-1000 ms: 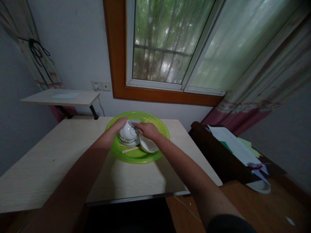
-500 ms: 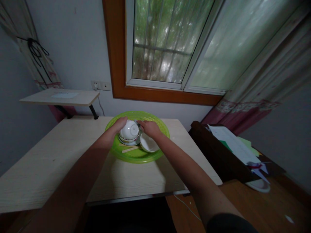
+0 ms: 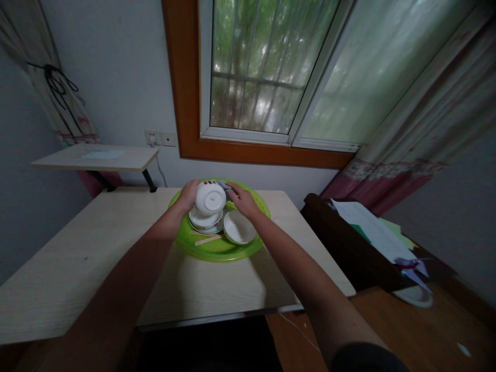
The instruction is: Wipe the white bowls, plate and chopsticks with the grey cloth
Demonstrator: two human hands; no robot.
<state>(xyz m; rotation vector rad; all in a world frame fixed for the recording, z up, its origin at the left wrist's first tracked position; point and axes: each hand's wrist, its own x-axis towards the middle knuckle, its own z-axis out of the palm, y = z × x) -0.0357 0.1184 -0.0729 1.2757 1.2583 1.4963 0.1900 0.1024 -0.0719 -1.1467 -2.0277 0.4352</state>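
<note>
My left hand (image 3: 189,195) grips the rim of a white bowl (image 3: 210,198), tilted so that its round base faces me and red marks show along its far edge. My right hand (image 3: 241,200) is at the bowl's right side, with a grey cloth (image 3: 225,184) under its fingers; part of the cloth is hidden. Below the held bowl, a stacked bowl (image 3: 204,220) rests on a plate (image 3: 214,229). Another white bowl (image 3: 239,228) lies open side up under my right wrist. Wooden chopsticks (image 3: 207,239) lie in front, all within a green basin (image 3: 220,254).
The basin stands on a pale wooden table (image 3: 116,222). A small raised shelf (image 3: 96,157) is at the back left, with a wall socket (image 3: 152,138) behind it. At the right, a dark brown piece of furniture (image 3: 344,253) bears papers (image 3: 372,232). A window is ahead.
My left hand has lifted and turned the bowl, so its base faces me more and the stacked bowl below shows. My right hand with the cloth has moved from the bowl's base to its right edge.
</note>
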